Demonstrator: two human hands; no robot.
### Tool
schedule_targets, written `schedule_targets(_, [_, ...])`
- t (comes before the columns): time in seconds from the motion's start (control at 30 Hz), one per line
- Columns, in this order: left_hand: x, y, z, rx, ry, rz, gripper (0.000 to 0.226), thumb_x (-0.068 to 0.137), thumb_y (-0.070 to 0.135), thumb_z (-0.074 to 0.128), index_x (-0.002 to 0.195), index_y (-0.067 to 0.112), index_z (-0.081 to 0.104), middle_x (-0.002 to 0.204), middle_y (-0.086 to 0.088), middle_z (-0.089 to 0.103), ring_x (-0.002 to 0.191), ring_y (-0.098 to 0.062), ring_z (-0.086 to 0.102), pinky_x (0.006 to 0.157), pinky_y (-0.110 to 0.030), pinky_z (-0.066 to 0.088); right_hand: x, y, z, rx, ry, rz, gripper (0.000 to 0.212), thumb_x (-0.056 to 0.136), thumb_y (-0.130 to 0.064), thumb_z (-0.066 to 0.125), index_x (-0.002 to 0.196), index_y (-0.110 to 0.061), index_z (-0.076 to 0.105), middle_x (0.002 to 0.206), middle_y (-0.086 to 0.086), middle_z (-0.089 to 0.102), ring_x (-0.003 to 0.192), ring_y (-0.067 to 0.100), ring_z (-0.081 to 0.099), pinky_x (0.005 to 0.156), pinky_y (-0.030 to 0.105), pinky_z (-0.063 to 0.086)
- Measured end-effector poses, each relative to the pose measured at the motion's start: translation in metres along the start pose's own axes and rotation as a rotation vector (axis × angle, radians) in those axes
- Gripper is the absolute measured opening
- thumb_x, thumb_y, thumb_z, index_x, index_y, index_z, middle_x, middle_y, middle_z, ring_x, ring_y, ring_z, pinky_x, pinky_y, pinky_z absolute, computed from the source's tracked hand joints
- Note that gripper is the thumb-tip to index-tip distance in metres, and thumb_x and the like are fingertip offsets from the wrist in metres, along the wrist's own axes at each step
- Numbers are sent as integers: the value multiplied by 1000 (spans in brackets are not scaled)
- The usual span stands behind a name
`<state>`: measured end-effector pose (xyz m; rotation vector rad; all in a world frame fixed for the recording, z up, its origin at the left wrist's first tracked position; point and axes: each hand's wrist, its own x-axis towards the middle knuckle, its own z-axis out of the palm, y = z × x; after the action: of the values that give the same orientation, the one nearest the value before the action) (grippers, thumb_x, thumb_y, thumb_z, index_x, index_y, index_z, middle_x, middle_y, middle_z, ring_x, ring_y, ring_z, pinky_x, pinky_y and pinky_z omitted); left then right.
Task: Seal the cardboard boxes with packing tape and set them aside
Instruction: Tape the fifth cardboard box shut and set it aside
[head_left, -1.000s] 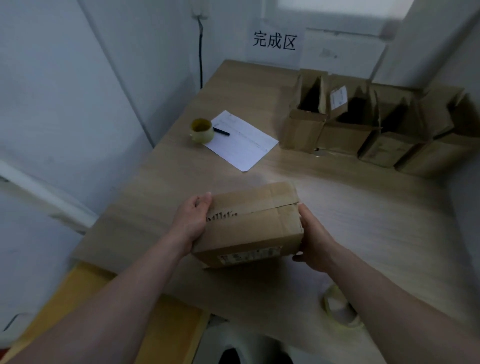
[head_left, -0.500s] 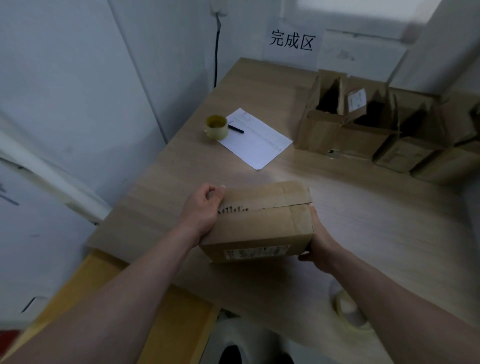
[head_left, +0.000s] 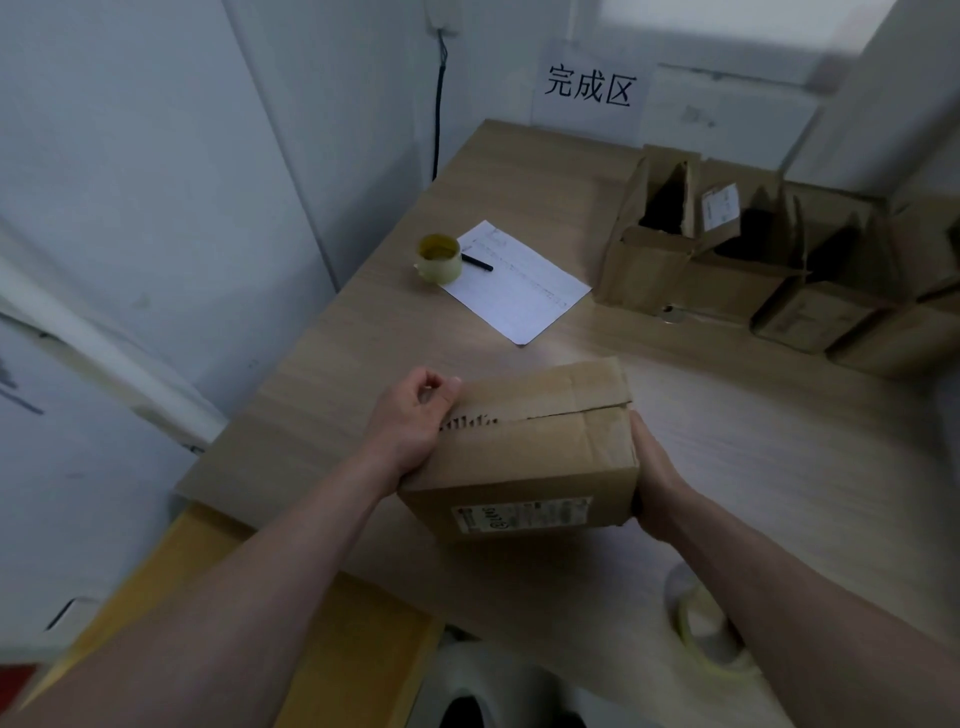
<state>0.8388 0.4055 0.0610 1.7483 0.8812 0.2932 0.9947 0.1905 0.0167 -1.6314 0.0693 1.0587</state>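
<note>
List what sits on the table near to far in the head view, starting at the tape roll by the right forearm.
Tape roll at the near edge → held cardboard box → sheet of paper → row of open boxes → wall sign.

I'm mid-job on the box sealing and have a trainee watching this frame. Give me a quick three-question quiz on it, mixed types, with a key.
1. True or false: the flaps of the box between the left hand and the right hand are folded shut.
2. Multiple choice: where does the small tape roll stand? A) on top of the held box B) at the left edge of the sheet of paper C) inside one of the open boxes
3. Fill in: the black pen lies on the ____.

Key: 1 true; 2 B; 3 paper.
</note>
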Motion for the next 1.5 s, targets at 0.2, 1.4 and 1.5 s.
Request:
schedule_targets(0.2, [-2,-5,4,-26,3,-16,29,94,42,59,93,12,60,81,-1,58,75,-16,54,67,-33,42,-4,2,-6,169,-115,2,46,95,-57,40,98,-22,70,90,9,74,78,29,73,67,39,54])
schedule_targets(1.4, [-20,-24,65,378,0,118,27,92,40,60,82,20,45,83,2,50,77,-17,48,64,-30,32,-2,35,-25,-50,339,133,28,101,-22,52,81,-4,59,90,19,64,76,31,59,63,38,47])
schedule_targets(1.5, [-25,-23,82,423,2,169,26,93,41,58,84,20,44,86,2,47,78,-18,46,65,-33,35,2,45,-40,-62,393,171,25,100,-20,53,86,-2,62,92,19,64,77,32,59,72,43,50])
